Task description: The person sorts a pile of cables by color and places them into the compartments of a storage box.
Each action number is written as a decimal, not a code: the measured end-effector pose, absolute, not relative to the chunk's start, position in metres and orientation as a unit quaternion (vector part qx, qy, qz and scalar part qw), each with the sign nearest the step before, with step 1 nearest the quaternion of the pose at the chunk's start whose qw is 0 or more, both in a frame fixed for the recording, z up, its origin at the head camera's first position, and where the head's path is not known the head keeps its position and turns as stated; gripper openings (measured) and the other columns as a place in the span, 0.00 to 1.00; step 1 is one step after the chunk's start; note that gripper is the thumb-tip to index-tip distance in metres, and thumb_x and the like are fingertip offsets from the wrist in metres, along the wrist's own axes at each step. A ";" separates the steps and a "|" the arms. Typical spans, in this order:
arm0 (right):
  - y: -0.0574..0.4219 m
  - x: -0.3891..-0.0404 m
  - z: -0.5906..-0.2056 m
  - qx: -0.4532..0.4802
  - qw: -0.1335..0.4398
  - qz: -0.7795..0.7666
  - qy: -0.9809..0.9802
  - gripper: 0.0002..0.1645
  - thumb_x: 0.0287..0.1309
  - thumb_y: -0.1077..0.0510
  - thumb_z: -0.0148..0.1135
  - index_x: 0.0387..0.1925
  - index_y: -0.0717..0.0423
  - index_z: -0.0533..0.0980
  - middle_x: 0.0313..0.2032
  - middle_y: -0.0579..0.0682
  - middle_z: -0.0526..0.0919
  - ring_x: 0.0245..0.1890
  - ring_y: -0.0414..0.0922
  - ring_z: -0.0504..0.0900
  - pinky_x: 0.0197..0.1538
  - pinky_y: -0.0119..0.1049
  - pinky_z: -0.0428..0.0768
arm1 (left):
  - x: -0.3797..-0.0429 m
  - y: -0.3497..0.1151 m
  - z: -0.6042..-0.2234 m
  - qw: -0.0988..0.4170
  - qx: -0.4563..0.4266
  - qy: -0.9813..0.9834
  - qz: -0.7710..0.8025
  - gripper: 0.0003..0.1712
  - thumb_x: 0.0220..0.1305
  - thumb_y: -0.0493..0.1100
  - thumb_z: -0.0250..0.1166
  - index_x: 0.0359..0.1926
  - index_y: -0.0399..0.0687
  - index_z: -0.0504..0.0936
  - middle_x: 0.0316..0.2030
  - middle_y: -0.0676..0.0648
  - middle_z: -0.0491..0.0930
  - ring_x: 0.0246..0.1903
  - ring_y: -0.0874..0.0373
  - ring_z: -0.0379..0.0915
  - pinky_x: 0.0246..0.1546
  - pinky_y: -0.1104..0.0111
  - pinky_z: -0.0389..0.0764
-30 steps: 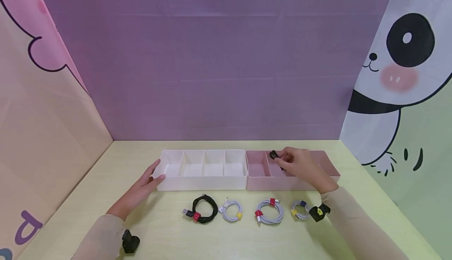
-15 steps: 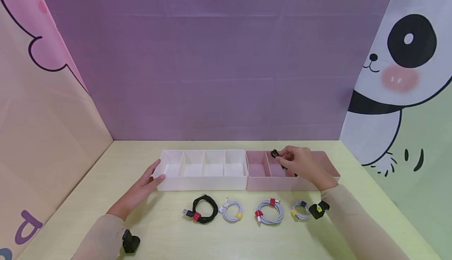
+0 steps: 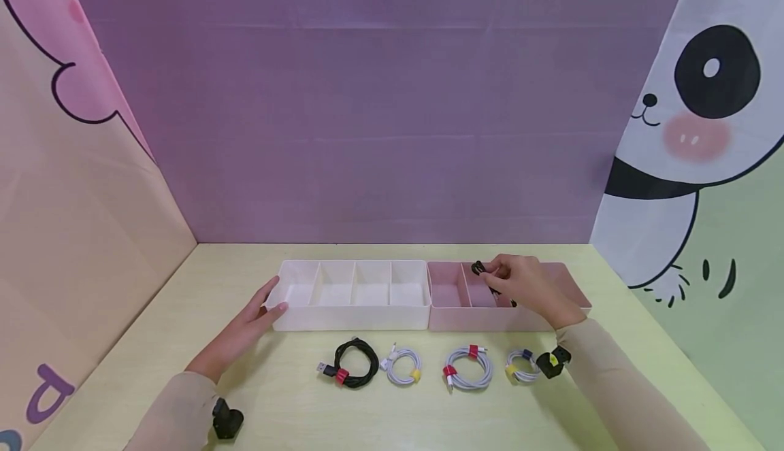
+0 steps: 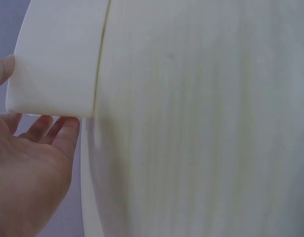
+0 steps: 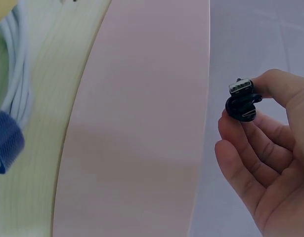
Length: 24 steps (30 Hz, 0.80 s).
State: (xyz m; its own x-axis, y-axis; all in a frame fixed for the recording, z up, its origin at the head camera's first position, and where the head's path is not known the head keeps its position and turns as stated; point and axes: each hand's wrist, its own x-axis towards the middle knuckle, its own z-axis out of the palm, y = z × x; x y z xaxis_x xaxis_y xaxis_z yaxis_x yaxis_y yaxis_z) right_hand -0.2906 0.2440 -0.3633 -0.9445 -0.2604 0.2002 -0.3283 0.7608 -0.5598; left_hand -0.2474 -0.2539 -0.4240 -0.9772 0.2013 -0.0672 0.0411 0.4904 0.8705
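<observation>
My left hand [image 3: 248,320] grips the left end of a white divided box [image 3: 350,319]. In the left wrist view, its thumb is at one edge of the box wall [image 4: 58,64] and its fingertips touch the end. With thumb and fingers, my right hand [image 3: 531,291] pinches a small bundled black USB cable [image 3: 478,268] over a pink divided box [image 3: 484,320]. The right wrist view shows the metal USB plug [image 5: 240,87] of that cable above the pink wall's edge. My right hand hides part of the pink box's inside.
In front of the boxes lie a coiled black USB cable [image 3: 371,361] with a red tie, a white cable [image 3: 395,377] with a yellow tie, a white cable [image 3: 486,369] with red ties, and a smaller white cable [image 3: 524,375] with blue and yellow ties. Patterned walls surround the table.
My right hand and the small black cable have shifted very slightly to the right over the pink box. The left hand stays on the white box, and the coiled cables lie as before.
</observation>
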 end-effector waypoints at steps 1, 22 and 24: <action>0.244 -0.291 -0.363 0.154 0.052 0.307 -0.938 0.10 0.65 0.57 0.66 0.43 0.59 0.82 0.27 0.47 0.82 0.21 0.46 0.78 0.22 0.37 0.76 | -0.247 -0.254 -0.424 0.080 0.071 0.859 0.500 0.48 0.75 0.64 0.51 0.81 0.58 0.33 0.77 0.32 0.31 0.73 0.27 0.37 0.67 0.34 0.47; 0.245 -0.294 -0.363 0.152 0.033 0.279 -0.948 0.13 0.67 0.52 0.65 0.45 0.57 0.83 0.32 0.47 0.83 0.28 0.45 0.77 0.29 0.35 0.80 | -0.248 -0.254 -0.424 0.084 0.066 0.862 0.495 0.48 0.75 0.63 0.51 0.81 0.60 0.33 0.78 0.33 0.32 0.73 0.27 0.38 0.66 0.32 0.47; 0.243 -0.293 -0.363 0.150 0.029 0.278 -0.948 0.13 0.67 0.52 0.65 0.45 0.55 0.83 0.32 0.47 0.83 0.29 0.45 0.77 0.30 0.35 0.80 | -0.248 -0.254 -0.424 0.086 0.065 0.862 0.495 0.48 0.75 0.64 0.51 0.81 0.61 0.33 0.78 0.33 0.33 0.73 0.27 0.39 0.66 0.32 0.47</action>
State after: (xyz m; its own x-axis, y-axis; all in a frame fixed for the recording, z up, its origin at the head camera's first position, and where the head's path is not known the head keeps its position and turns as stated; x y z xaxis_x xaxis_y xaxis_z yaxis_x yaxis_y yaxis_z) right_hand -0.2926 0.2434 -0.3626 -0.9535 -0.2681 0.1376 -0.3000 0.8005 -0.5188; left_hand -0.2480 -0.2539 -0.4240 -0.9768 0.1966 -0.0844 0.0263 0.5019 0.8645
